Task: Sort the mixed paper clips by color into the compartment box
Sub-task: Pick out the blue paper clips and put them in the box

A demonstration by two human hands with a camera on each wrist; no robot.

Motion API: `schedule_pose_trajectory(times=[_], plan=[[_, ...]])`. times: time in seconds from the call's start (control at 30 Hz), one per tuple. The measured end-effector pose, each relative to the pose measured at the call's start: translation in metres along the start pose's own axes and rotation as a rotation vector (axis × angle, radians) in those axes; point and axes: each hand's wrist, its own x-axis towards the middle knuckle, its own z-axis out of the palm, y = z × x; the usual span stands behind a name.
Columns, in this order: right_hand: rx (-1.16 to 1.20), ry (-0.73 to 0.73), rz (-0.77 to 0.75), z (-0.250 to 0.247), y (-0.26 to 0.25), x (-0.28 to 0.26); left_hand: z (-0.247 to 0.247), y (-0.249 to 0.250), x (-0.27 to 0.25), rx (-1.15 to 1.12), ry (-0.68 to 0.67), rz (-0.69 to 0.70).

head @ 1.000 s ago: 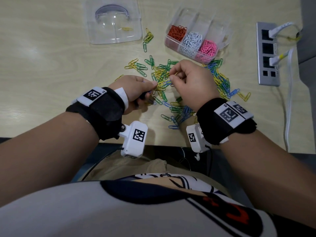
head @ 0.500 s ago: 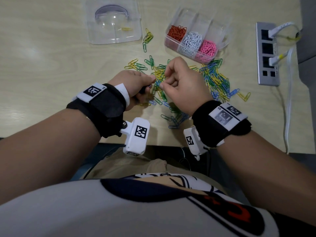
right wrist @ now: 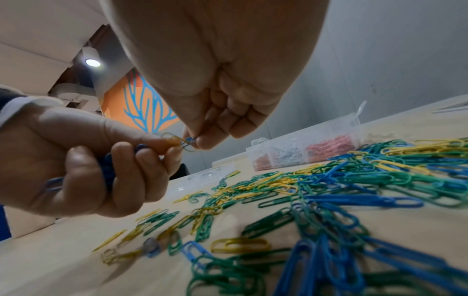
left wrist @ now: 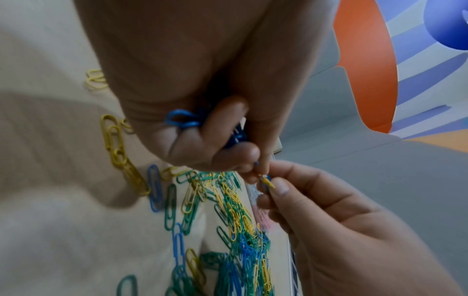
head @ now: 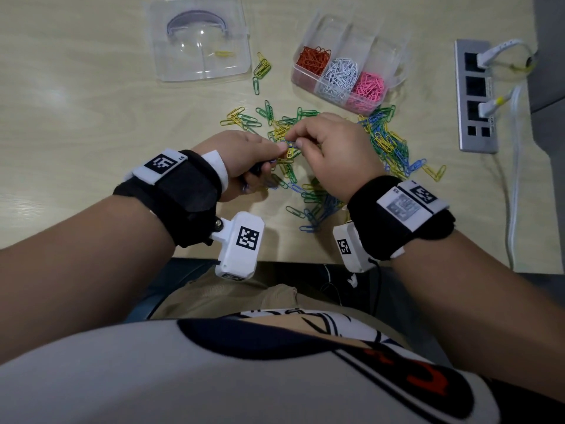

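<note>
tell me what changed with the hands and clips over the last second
The right hand drew back from the pile toward the left hand; both now pinch a tangled blue and yellow clip between their fingertips, above the table. The left hand kept its bunch of blue clips. The compartment box, its red, white and pink clips and the loose lid stayed put.

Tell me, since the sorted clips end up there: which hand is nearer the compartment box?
Right. The right hand is just below the compartment box, over the loose clips; the left hand is farther left, gripping blue clips.
</note>
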Motion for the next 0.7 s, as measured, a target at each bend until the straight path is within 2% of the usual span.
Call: schedule_pose_trajectory(times=[0.2,0.47,0.7], plan=[[0.207,0.039,0.093,0.0029,-0.0013,-0.0023,-0.0008,0.0005,0.0006,-0.054,-0.012,-0.001],[0.267,0.038,0.096,-0.0009,0.0038,0.0002,-0.0007,0.0039,0.0012,-0.113,-0.085,-0.021],[0.415,-0.006,0.102,-0.0019,-0.0002,0.0006,0.0027,0.0050,0.0018,-0.114,-0.052,0.063]])
